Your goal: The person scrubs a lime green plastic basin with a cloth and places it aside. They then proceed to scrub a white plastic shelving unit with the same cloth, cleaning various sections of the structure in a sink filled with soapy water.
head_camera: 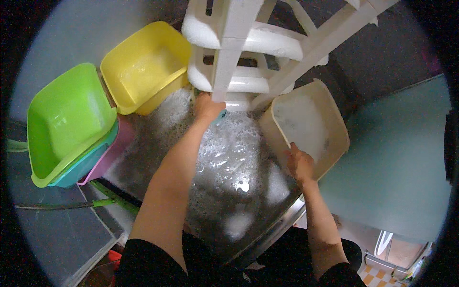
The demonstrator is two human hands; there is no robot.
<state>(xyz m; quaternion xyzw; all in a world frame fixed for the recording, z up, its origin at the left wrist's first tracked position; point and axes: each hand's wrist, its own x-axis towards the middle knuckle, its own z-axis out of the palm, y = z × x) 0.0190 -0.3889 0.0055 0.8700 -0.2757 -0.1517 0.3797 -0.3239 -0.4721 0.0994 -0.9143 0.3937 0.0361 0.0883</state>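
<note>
My left hand [208, 107] is at the foot of a white plastic rack [236, 46]. A small teal scrubber or cloth [220, 117] shows under its palm, and its fingertips are partly hidden. With my right hand [301, 163] I grip the near rim of a beige plastic basin [335, 118], thumb over the edge. The basin stands tilted at the right and holds cloudy, soapy water [301, 122]. Between my forearms, foamy water [229, 150] covers a dark, wet surface.
At the left, a green basin [68, 114] rests in a teal one [86, 158] and a pink one [114, 143]. Behind stands a yellow basin [147, 68]. A green hose [104, 202] lies lower left. A pale green panel [387, 161] borders the right, a metal edge [272, 229] the front.
</note>
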